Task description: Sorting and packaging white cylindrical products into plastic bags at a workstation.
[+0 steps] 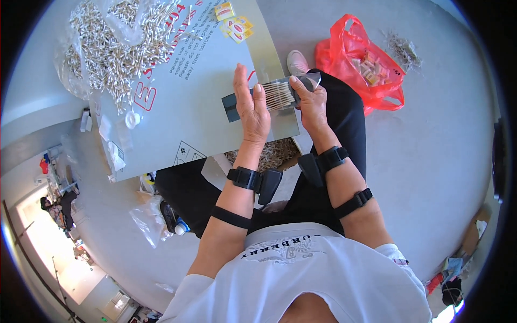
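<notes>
A row of cotton swabs lies side by side over the table's right edge, in or on clear plastic film. My right hand grips the right end of this bundle, thumb on top. At its left end, my left hand stands open on edge, fingers stretched out and the thumb beside the swab ends. A dark flat piece sticks out left of my left hand; whether it joins the bundle is hidden. At the far left of the table, a large heap of loose cotton swabs spills from a clear bag.
Small yellow-and-white packets lie at the table's far edge. A white tape roll rests near the left edge of the table. A red plastic bag of small packs stands on the floor at right. Below the table, a box holds swabs.
</notes>
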Action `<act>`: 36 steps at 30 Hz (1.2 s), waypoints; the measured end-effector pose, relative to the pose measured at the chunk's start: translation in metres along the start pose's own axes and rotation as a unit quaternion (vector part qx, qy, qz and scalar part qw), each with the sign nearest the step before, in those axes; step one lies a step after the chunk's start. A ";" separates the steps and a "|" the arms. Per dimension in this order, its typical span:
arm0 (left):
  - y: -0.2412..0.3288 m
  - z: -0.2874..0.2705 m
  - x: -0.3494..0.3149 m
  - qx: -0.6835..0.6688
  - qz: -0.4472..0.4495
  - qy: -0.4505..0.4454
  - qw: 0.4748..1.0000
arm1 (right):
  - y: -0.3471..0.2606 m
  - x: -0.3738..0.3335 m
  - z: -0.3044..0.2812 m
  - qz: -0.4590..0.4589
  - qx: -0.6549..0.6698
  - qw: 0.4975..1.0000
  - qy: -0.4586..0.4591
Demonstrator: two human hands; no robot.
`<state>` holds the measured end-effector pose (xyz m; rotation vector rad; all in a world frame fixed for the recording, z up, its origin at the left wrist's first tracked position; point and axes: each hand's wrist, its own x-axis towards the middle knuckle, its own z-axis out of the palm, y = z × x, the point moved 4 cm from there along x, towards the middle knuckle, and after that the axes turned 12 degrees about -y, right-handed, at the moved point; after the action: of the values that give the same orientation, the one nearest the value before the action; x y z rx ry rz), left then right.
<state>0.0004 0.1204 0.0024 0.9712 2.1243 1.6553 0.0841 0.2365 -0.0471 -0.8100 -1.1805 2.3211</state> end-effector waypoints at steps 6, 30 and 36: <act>0.005 0.017 0.003 -0.004 0.013 -0.023 1.000 | -0.009 -0.004 0.008 0.005 -0.022 1.000 -0.001; 0.014 0.000 -0.021 0.384 -0.056 -0.126 0.913 | -0.003 -0.014 -0.004 0.085 0.057 0.995 -0.022; 0.015 -0.002 -0.042 0.493 -0.121 -0.174 0.844 | -0.002 -0.017 -0.005 0.095 0.040 0.995 -0.010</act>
<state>0.0351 0.0933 0.0090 1.0435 2.6417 0.1305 0.1000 0.2303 -0.0428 -0.9083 -1.0498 2.5174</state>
